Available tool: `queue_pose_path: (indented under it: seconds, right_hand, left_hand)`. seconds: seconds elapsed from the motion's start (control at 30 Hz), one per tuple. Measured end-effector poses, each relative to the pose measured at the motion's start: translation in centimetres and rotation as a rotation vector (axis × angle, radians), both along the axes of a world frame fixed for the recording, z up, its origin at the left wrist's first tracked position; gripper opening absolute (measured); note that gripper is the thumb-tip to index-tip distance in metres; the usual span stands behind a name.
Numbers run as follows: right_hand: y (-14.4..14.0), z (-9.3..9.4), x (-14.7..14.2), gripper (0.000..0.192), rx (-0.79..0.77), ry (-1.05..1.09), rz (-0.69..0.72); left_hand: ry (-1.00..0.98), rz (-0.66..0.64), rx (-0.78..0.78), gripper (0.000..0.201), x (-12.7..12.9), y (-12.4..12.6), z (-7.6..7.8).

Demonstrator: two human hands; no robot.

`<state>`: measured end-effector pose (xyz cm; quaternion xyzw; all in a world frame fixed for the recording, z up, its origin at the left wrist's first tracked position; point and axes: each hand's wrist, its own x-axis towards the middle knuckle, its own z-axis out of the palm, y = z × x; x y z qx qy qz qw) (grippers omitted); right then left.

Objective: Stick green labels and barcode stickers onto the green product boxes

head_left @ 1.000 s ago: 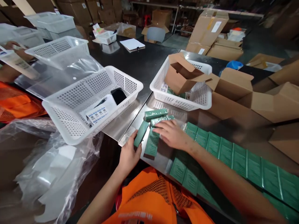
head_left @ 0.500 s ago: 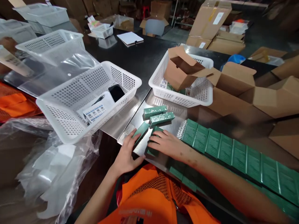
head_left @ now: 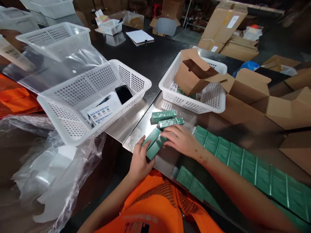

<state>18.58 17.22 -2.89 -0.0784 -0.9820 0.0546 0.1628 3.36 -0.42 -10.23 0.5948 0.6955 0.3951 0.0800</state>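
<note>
Two slim green boxes lie side by side at a slant before me, a farther box [head_left: 151, 136] and a nearer box [head_left: 155, 149]. My left hand [head_left: 141, 161] is closed around their left end, fingers on the farther box and thumb by the nearer one. The curled fingers of my right hand [head_left: 179, 140] grip the right end of the nearer box; its thumb is mostly hidden. Just beyond them, two shiny wrapped green boxes, a back one [head_left: 164, 115] and a front one [head_left: 171, 122], rest on the metal tabletop [head_left: 136, 131].
A row of several wrapped green boxes [head_left: 235, 152] runs along the right. One white basket [head_left: 97, 87] holds a phone [head_left: 123, 94] and label sheets [head_left: 100, 114]; another basket [head_left: 194, 105] contains an open carton [head_left: 191, 76]. Clear plastic [head_left: 55, 174] hangs at lower left.
The nearer box has turned and come against the farther one. My right hand has shifted from lying over it to its right end. My left hand has moved slightly right.
</note>
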Motion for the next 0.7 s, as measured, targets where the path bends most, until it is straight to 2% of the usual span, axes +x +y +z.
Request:
queue_pose_path:
  seconds: [0.07, 0.13, 0.2, 0.33, 0.43, 0.7]
  right_hand:
    - [1.6, 0.9, 0.0, 0.058, -0.006, -0.085, -0.093]
    - [3.0, 1.1, 0.0, 0.073, -0.049, -0.183, -0.097]
    - [4.0, 0.8, 0.3, 0.068, -0.080, -0.253, -0.084]
    - [5.1, 0.0, 1.4, 0.043, -0.089, -0.278, -0.153]
    - [5.6, -0.1, 2.0, 0.041, -0.111, -0.280, -0.155]
    - [5.6, -0.2, 1.9, 0.043, -0.252, -0.244, -0.076]
  left_hand:
    - [0.010, 0.078, -0.010, 0.065, 0.7, 0.1, 0.0]
    - [0.024, 0.125, -0.023, 0.067, 1.2, 0.1, 0.2]
    - [0.035, 0.130, -0.027, 0.069, 1.5, 0.2, 0.3]
    - [0.051, 0.121, 0.007, 0.064, 1.6, 0.3, 0.3]
    - [0.047, 0.120, 0.040, 0.061, 1.6, 0.5, 0.1]
    - [0.013, 0.089, 0.056, 0.070, 1.5, 1.1, 0.1]
